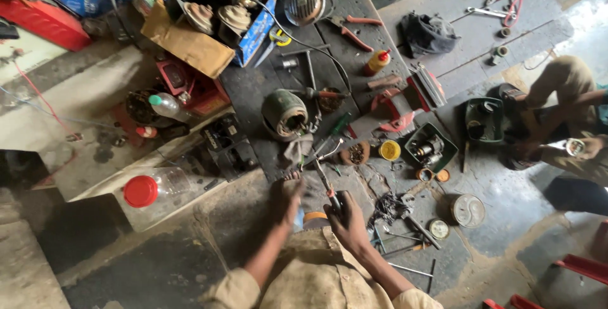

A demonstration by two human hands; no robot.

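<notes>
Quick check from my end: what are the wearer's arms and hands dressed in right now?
Both hands, left hand and right hand, are bare, no gloves. The forearms are uncovered; khaki-tan shirt sleeves are rolled up near the elbows. No watch or rings are visible.

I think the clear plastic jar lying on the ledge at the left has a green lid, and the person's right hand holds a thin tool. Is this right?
Not quite. The head view shows the clear plastic jar on the ledge with a red lid, not green. The rest holds: the right hand grips a thin tool.
</notes>
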